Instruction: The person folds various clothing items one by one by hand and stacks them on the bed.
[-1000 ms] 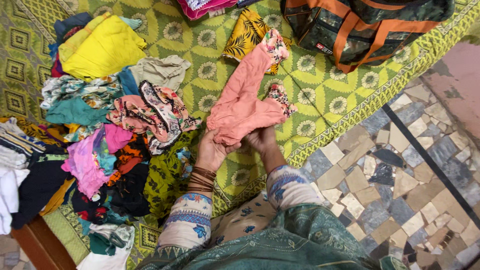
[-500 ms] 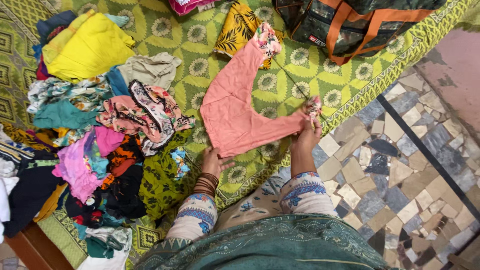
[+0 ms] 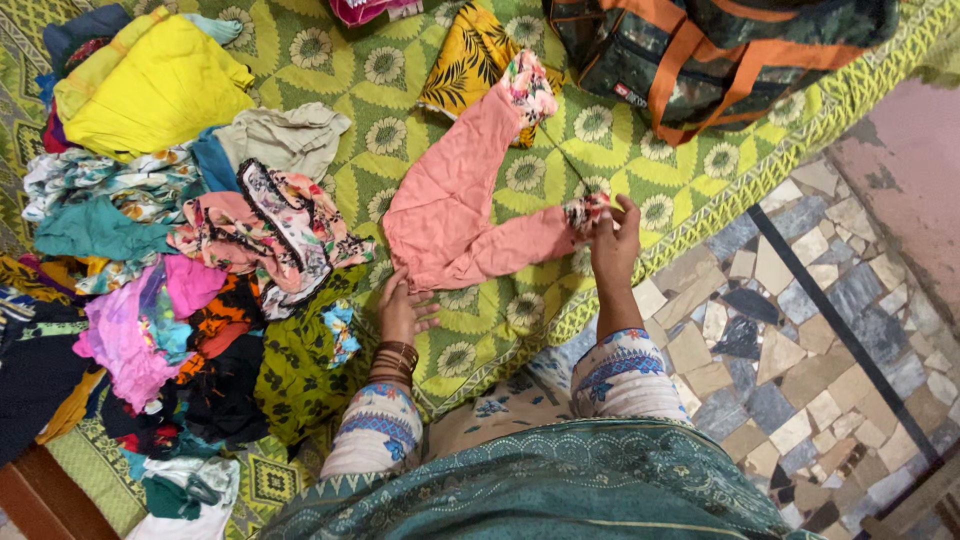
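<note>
Head view, left to right. At far left a heap of clothes (image 3: 150, 300) lies on a green patterned bedsheet (image 3: 640, 150), with a yellow garment (image 3: 160, 90) at its far end, a beige one (image 3: 285, 135) just right of that, and a floral pink piece (image 3: 285, 225) at the heap's right edge. Nearer, a dark green printed cloth (image 3: 300, 365) lies beside the left hand (image 3: 402, 308), which rests flat with fingers spread on the near lower corner of a pink garment (image 3: 450, 205), pinning it to the sheet; brown bangles (image 3: 392, 362) circle that wrist. The pink garment lies spread on the sheet in a V shape, one arm running far toward a floral cuff (image 3: 527, 88), the other running right. A yellow leaf-print cloth (image 3: 465, 65) lies far behind it, touching the far cuff. The right hand (image 3: 613, 240) is closed in a pinch on the garment's right floral end (image 3: 587, 212), holding it just above the sheet's near edge. Far right, a camouflage bag (image 3: 720, 50) with orange straps sits on the sheet. To the right of the bed, a mosaic stone floor (image 3: 820, 330) shows. In the near foreground are the person's patterned sleeves and a teal scarf (image 3: 560, 480).
</note>
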